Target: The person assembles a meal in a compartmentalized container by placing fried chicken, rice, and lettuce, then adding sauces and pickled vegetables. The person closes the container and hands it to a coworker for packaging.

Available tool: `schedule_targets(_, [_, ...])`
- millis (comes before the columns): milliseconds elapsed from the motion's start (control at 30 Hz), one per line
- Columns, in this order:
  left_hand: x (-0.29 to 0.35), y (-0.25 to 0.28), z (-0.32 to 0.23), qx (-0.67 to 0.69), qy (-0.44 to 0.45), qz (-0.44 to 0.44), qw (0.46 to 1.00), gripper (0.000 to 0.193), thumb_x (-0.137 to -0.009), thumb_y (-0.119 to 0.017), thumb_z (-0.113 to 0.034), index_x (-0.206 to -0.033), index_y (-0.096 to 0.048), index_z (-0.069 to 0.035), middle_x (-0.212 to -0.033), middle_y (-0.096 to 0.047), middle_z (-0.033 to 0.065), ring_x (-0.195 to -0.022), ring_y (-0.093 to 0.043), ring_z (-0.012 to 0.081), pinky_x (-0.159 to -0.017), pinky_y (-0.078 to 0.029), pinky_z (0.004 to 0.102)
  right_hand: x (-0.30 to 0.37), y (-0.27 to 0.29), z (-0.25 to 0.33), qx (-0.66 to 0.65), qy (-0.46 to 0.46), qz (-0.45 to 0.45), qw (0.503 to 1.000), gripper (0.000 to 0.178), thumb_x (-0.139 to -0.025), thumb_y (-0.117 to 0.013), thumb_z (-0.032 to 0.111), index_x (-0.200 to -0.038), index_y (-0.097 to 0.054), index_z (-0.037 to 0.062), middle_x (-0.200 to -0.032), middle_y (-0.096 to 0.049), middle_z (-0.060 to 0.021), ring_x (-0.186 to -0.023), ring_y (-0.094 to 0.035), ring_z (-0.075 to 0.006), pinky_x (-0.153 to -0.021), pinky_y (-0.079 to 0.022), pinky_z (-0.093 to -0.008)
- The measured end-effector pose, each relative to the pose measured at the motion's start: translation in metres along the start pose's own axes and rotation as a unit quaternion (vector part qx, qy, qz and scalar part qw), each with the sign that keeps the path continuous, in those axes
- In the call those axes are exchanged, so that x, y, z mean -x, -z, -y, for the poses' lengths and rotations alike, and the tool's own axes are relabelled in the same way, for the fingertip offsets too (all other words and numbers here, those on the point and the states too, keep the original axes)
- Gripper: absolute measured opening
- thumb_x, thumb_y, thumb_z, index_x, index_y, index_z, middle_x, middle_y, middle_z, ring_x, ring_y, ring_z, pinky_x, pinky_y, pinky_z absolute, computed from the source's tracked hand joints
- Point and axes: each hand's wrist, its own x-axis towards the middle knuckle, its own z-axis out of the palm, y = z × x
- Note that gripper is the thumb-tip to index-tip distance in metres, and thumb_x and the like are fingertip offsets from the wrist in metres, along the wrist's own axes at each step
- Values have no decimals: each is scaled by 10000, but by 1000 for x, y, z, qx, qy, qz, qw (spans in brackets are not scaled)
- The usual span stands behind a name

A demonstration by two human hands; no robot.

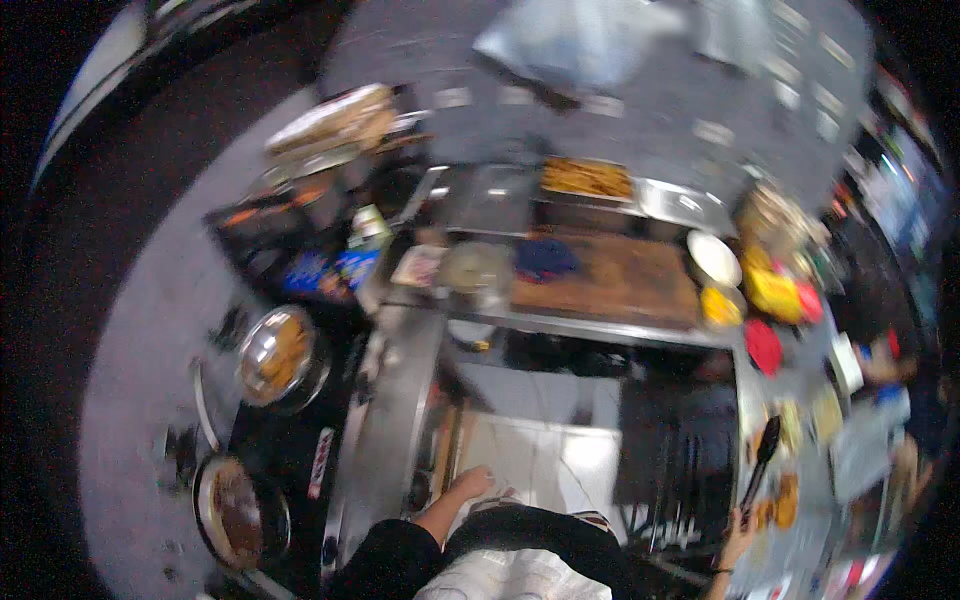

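Observation:
My right hand [740, 532] is at the lower right, closed around the lower end of a long dark utensil that looks like tongs [764, 458]. The tongs point up and away, over the right-hand counter. Golden-brown food pieces [787, 500] lie just beside them. My left hand [478, 482] hangs low in front of my body, above the pale floor and near the left counter's edge. Motion blur smears its fingers, and nothing can be made out in it.
At left, a dark stove carries a pan of brown liquid [238, 510] and a shiny bowl [283, 358] with yellow-orange food. Ahead are a wooden cutting board [620, 280], a dark cloth [546, 258] and a metal tray of browned food [587, 178]. A white bowl [713, 259] stands right of the board.

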Motion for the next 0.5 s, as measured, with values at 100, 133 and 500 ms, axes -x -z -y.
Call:
schedule_targets(100, [21,22,15,81,-32,-55,995,416,-848,-656,-392,-1114,-629,-74,-1023,-682,162,-978,-636,368,-880,-485,454,-27,-136,52,-52,-42,169,983,569,-881,-708,213,-1343,-502,-46,-1121,-640,-84,-980,-583,-157,-902,-458,-290])
schedule_targets(133, [29,13,29,116,-29,-90,989,387,-848,-663,-358,-1106,-636,-72,-1007,-685,155,-943,-646,338,-848,-498,434,-24,-176,118,-42,6,247,968,570,-886,-703,214,-1348,-494,-45,-1098,-633,-76,-964,-572,-141,-877,-460,-278])
schedule_targets(500, [91,-8,73,322,24,-358,876,335,-896,-667,-215,-1191,-610,-65,-1124,-647,100,-984,-637,241,-820,-520,384,-72,-562,485,53,371,466,801,504,-928,-630,238,-1316,-493,-54,-1090,-654,-218,-958,-629,-243,-831,-484,-345])
